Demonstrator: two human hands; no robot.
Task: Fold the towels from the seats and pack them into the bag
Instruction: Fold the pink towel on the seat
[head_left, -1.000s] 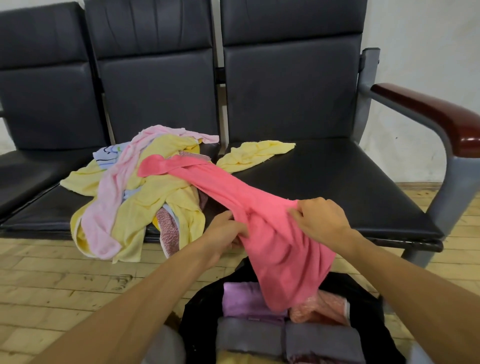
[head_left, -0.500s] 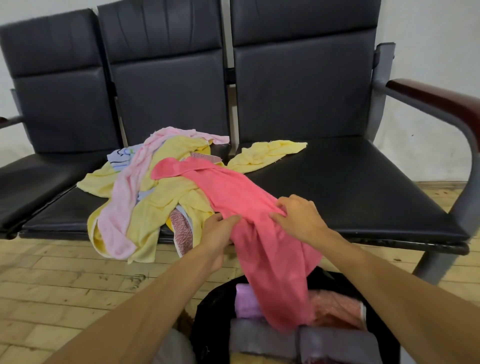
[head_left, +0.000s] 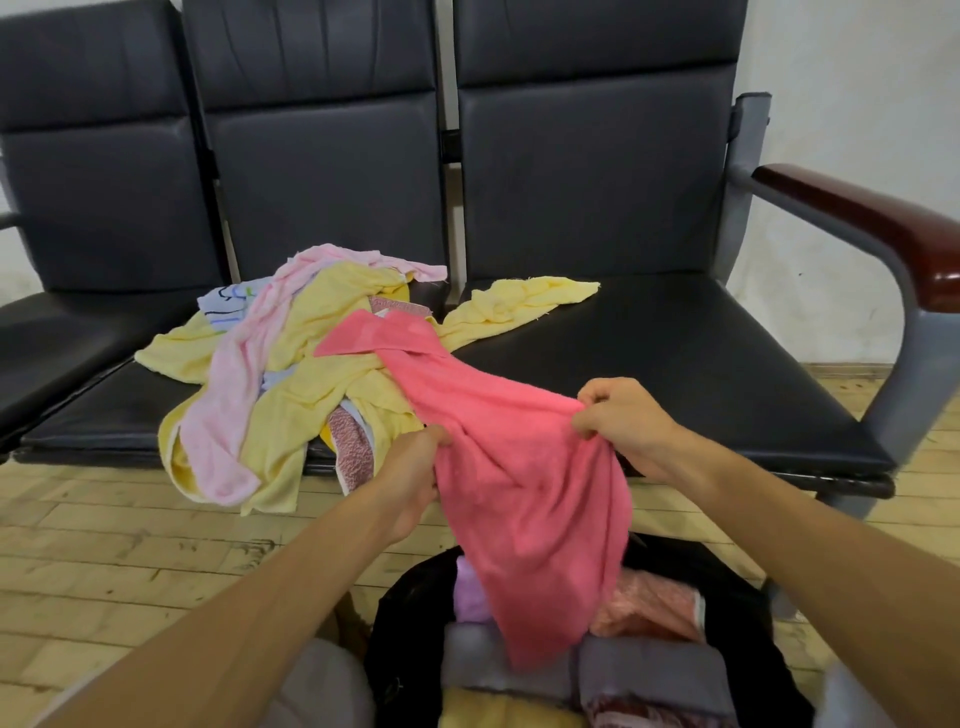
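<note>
A bright pink towel (head_left: 509, 467) stretches from the heap on the seats down over the bag. My left hand (head_left: 415, 473) grips its left edge and my right hand (head_left: 621, 421) pinches its right edge, holding it spread between them. Its lower end hangs into the open black bag (head_left: 400, 639) at the bottom, which holds several folded towels: lilac (head_left: 470, 595), grey (head_left: 649, 670), salmon (head_left: 649, 608). A heap of yellow towels (head_left: 322, 384), a pale pink towel (head_left: 234, 395) and others lies on the middle seat.
A row of black padded seats (head_left: 675, 353) faces me, the right one mostly bare, with a yellow towel end (head_left: 519, 304) on it. A grey frame with a red-brown armrest (head_left: 872, 218) stands at right. Wooden floor (head_left: 104, 561) lies around the bag.
My hands have moved apart along the pink towel's edge, spreading it wider. The towel's far end has slid off the heap toward me.
</note>
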